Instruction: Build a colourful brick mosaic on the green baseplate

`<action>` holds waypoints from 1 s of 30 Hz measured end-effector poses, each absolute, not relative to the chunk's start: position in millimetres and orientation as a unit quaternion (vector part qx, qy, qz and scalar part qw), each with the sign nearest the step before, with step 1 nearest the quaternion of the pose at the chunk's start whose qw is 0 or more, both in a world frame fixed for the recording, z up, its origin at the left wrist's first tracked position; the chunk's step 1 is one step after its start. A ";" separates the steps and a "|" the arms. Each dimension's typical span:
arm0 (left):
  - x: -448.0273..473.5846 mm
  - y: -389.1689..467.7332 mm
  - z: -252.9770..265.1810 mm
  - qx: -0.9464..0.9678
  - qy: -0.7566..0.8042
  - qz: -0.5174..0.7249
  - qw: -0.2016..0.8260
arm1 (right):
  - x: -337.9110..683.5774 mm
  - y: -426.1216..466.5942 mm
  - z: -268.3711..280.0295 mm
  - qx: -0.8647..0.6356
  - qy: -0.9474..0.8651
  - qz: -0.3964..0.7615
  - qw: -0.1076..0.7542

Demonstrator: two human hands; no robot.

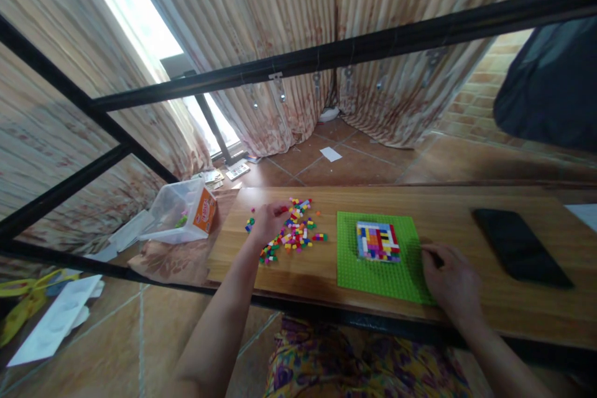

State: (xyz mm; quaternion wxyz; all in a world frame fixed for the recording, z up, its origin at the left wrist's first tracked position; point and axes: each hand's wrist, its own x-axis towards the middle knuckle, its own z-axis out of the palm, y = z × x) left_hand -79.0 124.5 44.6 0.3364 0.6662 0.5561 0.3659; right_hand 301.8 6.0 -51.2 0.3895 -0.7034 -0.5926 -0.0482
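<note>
My left hand [269, 222] is over the loose pile of small coloured building bricks [298, 237], fingers pinched at a red brick [282, 209]. To the right of the pile lies a green studded baseplate [352, 277]. On it sits a low, roughly square build of bricks [379, 241] in white, red, yellow, purple and light blue. My right hand [451, 280] rests at the baseplate's right edge, with thumb and index finger curled together. Whether anything is between those fingertips I cannot make out.
The bricks and baseplate are on a wooden table [280, 277], with a black phone-like slab [520, 247] at right. A clear plastic box [180, 211] with an orange label stands left of the table. A black metal bar [326, 53] crosses beyond it, before curtains [280, 6].
</note>
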 end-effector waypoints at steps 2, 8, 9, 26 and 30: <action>-66.3 113.2 43.3 0.660 0.532 0.381 0.368 | 300.2 6.1 -50.1 -0.710 -0.585 -0.042 0.389; -22.4 79.7 36.2 0.625 0.514 0.392 0.438 | 296.8 6.0 -48.5 -0.713 -0.578 -0.036 0.394; -17.2 74.8 34.5 0.617 0.510 0.397 0.449 | 297.6 6.2 -48.7 -0.714 -0.578 -0.036 0.395; -17.8 -0.3 47.3 0.499 0.406 0.422 0.639 | 145.0 -29.0 42.7 -0.558 -0.640 0.362 0.385; -22.6 -15.1 39.9 0.405 0.423 0.462 0.666 | 126.0 -33.6 29.2 -0.550 -0.640 0.376 0.382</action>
